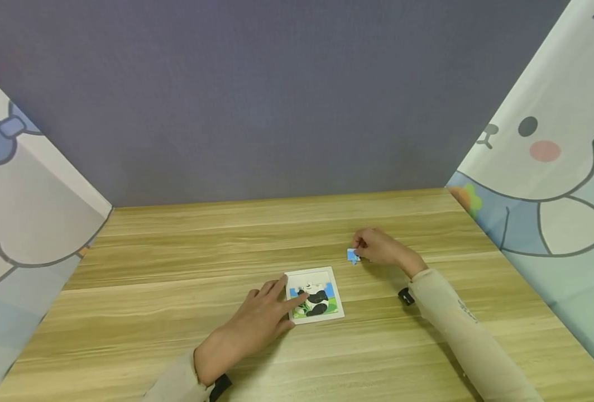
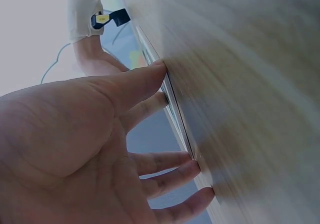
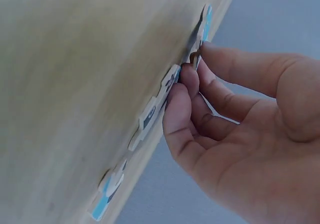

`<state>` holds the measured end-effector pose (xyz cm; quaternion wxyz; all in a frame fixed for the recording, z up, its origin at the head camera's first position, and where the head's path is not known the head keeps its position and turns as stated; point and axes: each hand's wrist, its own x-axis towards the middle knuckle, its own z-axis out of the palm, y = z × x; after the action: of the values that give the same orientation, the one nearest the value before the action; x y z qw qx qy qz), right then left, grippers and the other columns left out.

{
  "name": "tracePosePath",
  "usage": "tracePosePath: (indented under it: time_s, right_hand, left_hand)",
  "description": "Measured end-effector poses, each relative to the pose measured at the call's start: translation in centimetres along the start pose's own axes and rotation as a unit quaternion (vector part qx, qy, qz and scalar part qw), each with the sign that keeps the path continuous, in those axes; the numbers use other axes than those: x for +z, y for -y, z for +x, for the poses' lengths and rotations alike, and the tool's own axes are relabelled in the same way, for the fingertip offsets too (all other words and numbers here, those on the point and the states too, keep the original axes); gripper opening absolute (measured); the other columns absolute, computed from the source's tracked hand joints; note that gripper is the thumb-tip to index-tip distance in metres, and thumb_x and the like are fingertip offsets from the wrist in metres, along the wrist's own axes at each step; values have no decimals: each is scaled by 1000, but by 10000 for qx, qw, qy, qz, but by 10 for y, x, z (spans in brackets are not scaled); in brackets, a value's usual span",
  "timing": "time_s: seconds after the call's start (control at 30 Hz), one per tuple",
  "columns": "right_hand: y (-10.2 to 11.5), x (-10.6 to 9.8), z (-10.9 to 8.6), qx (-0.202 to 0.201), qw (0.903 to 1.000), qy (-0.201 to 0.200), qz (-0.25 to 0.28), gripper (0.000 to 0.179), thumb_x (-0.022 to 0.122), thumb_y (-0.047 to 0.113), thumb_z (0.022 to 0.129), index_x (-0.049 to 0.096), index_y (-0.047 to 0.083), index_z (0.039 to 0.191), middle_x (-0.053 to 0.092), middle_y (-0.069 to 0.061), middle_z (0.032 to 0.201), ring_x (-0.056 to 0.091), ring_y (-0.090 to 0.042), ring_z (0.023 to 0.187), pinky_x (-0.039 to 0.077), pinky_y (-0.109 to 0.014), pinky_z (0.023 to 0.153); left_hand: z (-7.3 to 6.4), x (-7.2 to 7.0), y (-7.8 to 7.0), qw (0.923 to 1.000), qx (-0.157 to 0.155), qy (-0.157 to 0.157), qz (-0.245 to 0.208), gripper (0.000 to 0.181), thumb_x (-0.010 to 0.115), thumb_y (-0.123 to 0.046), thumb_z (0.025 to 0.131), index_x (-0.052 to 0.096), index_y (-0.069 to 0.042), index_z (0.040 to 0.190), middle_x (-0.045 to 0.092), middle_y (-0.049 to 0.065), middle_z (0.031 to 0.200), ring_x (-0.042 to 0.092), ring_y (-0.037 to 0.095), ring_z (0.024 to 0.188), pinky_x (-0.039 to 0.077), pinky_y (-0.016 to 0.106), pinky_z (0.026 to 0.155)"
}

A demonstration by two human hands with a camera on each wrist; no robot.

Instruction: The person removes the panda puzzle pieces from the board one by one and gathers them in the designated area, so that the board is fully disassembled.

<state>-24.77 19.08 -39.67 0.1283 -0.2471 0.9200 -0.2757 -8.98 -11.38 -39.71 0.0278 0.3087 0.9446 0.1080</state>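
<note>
A square panda jigsaw puzzle (image 1: 318, 301) in a white frame lies flat on the table, its upper part showing bare board. My left hand (image 1: 259, 319) rests at the frame's left side, its index finger reaching over the panda picture. In the left wrist view, the thumb and fingertips of the left hand (image 2: 75, 139) lie along the frame's edge. Farther back to the right, my right hand (image 1: 379, 247) curls its fingers beside a blue puzzle piece (image 1: 353, 255). In the right wrist view, the right hand (image 3: 250, 103) pinches a puzzle piece (image 3: 196, 61), mostly hidden by its fingertips.
Loose pieces lie near the right hand: a white-and-black one (image 3: 147, 119) and a blue-edged one (image 3: 105, 199). The wooden table (image 1: 176, 268) ends at a grey panel (image 1: 277, 100) behind. Cartoon-printed sheets (image 1: 543, 167) stand along both sides.
</note>
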Motion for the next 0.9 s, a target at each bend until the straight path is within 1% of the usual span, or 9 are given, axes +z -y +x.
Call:
tracePosePath:
  time_s: [0.13, 0.27, 0.4, 0.47, 0.6, 0.67, 0.73, 0.77, 0.9]
  right_hand:
    - [3, 2, -1, 11, 10000, 83, -11, 7, 65, 2, 94, 64, -1, 100, 63, -7, 89, 54, -16, 77, 48, -31, 70]
    - [13, 4, -3, -97, 9997, 24, -209, 12, 68, 1, 92, 65, -1, 103, 61, -7, 92, 52, -18, 81, 47, -34, 75]
    - [30, 7, -5, -400, 9983, -101, -412, 14, 69, 1, 90, 67, 1, 105, 65, -7, 99, 58, -22, 91, 51, -37, 81]
    - [41, 9, -9, -662, 9969, -79, -427, 15, 67, 1, 91, 68, 1, 106, 67, -8, 102, 62, -24, 94, 53, -38, 83]
    - [60, 20, -19, -1084, 9934, 126, -342, 14, 65, 0, 93, 68, 1, 106, 69, -7, 101, 63, -19, 91, 54, -34, 80]
    - [67, 29, -24, -1208, 9918, 225, -354, 13, 65, 1, 93, 69, 3, 105, 68, -4, 99, 62, -16, 90, 54, -32, 78]
    - [73, 38, -28, -1222, 9909, 340, -445, 14, 68, 3, 92, 70, 5, 105, 67, -3, 101, 60, -16, 92, 53, -32, 79]
    - [75, 42, -30, -1228, 9901, 368, -567, 15, 70, 4, 91, 70, 6, 106, 66, -2, 103, 59, -16, 95, 53, -33, 81]
    - [82, 55, -37, -1200, 9875, 349, -959, 21, 72, 5, 89, 69, 8, 110, 62, -1, 107, 56, -19, 101, 52, -36, 84]
  left_hand:
    - [-2, 0, -1, 10000, -1, 17, -37, 50, 64, -33, 98, 53, -25, 146, 39, 27, 151, 46, 44, 131, 46, 61, 92]
    - [-2, 1, 0, 10000, 35, -48, -12, 50, 65, -33, 97, 54, -24, 145, 40, 28, 150, 46, 44, 131, 46, 61, 91]
    - [2, 2, 2, 9997, 141, -157, 108, 51, 66, -34, 96, 54, -25, 145, 42, 27, 148, 47, 43, 130, 48, 59, 89]
    - [3, 2, 3, 9997, 138, -148, 98, 52, 67, -35, 96, 53, -25, 145, 42, 27, 148, 47, 43, 130, 48, 59, 88]
    - [5, 2, 3, 10000, 32, -42, 64, 52, 67, -36, 95, 53, -26, 145, 41, 26, 149, 46, 41, 131, 47, 59, 90]
    - [4, 1, 1, 9998, -5, -46, 170, 53, 68, -36, 95, 54, -26, 145, 41, 25, 148, 47, 40, 130, 48, 58, 91]
    - [4, 1, -3, 9995, 3, -44, 312, 53, 67, -37, 95, 53, -26, 145, 41, 23, 149, 47, 40, 131, 48, 58, 92]
    - [4, 1, -6, 9991, 76, -79, 418, 54, 67, -39, 95, 52, -27, 145, 42, 22, 149, 47, 40, 131, 48, 58, 92]
    - [9, -1, -20, 9972, 359, 75, 653, 55, 59, -47, 98, 48, -31, 149, 43, 18, 152, 45, 41, 135, 47, 58, 97]
